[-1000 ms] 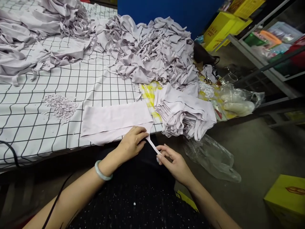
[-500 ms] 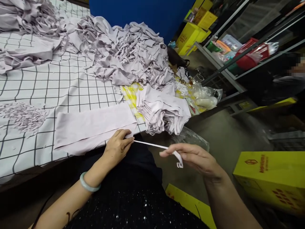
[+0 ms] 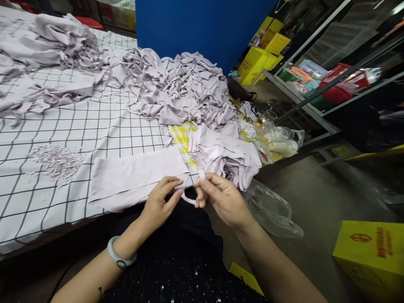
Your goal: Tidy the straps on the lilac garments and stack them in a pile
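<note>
I have a strap [image 3: 189, 200] slack between two pinches, left hand [image 3: 161, 206] and right hand [image 3: 227, 203], at the front edge of the table [image 3: 38, 210]. The cloth [image 3: 139, 170] lies ahead and left of both, its long axis along that edge, left hand nearer.

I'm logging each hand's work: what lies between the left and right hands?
In the head view, a slack, curved pale strap bridges the gap between the left hand and right hand.

A blue panel [image 3: 195, 29] rises behind a table [image 3: 116, 122] spread with black-and-white checked cloth [image 3: 41, 206]. At right, a metal rack [image 3: 299, 100] and a yellow carton [image 3: 369, 248] stand on a dim grey floor [image 3: 315, 198].
</note>
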The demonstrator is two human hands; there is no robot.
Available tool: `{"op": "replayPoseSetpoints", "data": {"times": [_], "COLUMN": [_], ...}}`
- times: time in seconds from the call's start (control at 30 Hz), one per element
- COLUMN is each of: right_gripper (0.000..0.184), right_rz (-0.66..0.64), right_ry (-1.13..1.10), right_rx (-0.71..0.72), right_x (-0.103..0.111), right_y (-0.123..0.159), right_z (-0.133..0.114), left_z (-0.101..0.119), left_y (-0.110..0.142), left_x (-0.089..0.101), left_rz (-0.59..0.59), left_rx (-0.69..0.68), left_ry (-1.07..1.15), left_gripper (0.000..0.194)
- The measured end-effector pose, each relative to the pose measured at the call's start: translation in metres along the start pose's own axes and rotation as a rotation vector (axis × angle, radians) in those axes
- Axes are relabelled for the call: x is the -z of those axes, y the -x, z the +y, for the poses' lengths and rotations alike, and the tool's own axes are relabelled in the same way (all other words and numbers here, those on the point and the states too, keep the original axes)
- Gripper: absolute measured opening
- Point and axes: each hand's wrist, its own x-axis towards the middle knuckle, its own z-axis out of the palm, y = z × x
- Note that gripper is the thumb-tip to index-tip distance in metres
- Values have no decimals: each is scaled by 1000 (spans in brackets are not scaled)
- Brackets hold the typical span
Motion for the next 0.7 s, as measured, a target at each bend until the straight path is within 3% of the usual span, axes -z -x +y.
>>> {"op": "replayPoseSetpoints", "data": {"times": [0.13, 0.23, 0.33, 0.47, 0.7], "right_gripper": [30, 32, 32, 30, 30], "right_rz": [-87, -121, -137, -87, -14], "right_ry": [124, 217, 244, 219, 472], "right_rx": [-163, -184, -205, -218, -144], "right_x": [-20, -24, -27, -32, -35], "right_y": [3, 8, 12, 15, 19], "right_z": [20, 30, 35, 39, 42], "left_z": [31, 37, 33, 29, 28], "left_y": [-3, 0, 9, 20, 30], "left_x": [20, 25, 22, 16, 15], "left_rz": [-79, -95, -72, -7, -9], "left_rx": [401, 526, 566, 464, 73], "left_ry": [530, 695, 676, 458, 2], "left_gripper": [21, 15, 16, 11, 11]}}
